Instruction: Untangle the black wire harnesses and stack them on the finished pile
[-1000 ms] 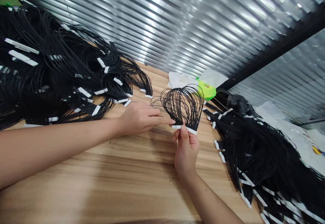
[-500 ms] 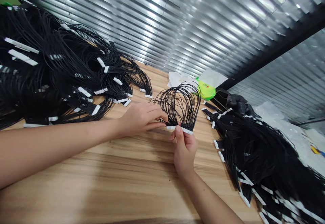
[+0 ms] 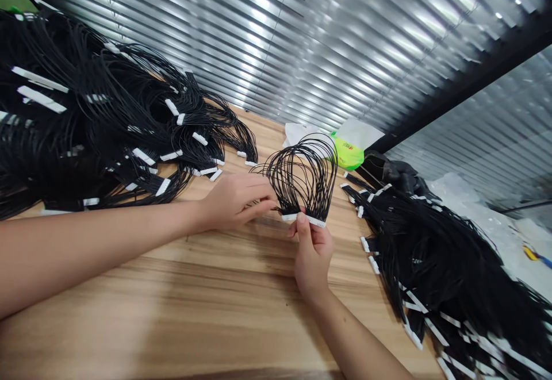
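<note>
A looped bundle of thin black wires [image 3: 304, 176] ends in a white connector strip [image 3: 304, 219] and stands upright over the wooden table [image 3: 207, 299]. My right hand [image 3: 313, 256] pinches that white strip from below, thumb on top. My left hand [image 3: 235, 199] rests on the table just left of the bundle, its fingers curled and pinching the wires at the left side of the loop near the strip.
A big heap of the same black wire looms with white connectors [image 3: 86, 121] fills the left. Another heap [image 3: 444, 265] lies along the right. A green-and-white packet [image 3: 349, 153] and white paper sit at the back by the metal slatted wall.
My left hand's fingers drew back from the strip and curled onto the wires at the loop's left. The bundle and my right hand shifted slightly left and up.
</note>
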The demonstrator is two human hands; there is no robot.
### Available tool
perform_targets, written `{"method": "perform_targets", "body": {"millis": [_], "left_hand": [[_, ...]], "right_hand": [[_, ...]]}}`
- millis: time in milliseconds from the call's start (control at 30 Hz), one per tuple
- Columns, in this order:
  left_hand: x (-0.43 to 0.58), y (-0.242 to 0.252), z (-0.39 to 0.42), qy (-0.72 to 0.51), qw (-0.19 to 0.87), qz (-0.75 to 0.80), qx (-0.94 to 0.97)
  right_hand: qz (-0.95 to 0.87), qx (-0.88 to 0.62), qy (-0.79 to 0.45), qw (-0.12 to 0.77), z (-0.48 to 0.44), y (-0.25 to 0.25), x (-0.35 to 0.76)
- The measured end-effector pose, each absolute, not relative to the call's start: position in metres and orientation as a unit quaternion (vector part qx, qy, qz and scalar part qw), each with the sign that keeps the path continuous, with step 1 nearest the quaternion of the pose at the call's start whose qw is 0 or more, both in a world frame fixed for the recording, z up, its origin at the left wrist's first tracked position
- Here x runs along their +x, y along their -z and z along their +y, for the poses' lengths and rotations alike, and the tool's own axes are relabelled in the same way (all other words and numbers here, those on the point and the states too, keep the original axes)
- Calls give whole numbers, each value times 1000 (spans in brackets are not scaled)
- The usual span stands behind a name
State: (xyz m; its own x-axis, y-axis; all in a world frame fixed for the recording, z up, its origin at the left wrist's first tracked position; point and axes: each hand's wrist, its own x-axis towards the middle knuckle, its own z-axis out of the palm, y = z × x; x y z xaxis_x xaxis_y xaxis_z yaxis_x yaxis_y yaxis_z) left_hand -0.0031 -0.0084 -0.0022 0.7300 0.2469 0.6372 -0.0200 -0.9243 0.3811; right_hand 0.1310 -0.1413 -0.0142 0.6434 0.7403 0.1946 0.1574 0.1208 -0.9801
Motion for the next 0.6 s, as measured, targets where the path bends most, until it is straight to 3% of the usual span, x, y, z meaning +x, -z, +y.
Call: {"method": "perform_targets", "body": {"millis": [200, 400, 600], "left_hand": [[-1, 6, -6, -304, 226, 135, 916], [0, 3, -4, -336, 244, 104, 904], [-1, 0, -7, -416, 144, 89, 894]], "right_hand": [[-354, -627, -220, 658, -140, 13, 133], [-353, -627, -216, 661, -140, 13, 132], [-359, -628, -222, 653, -141, 10, 131]]}}
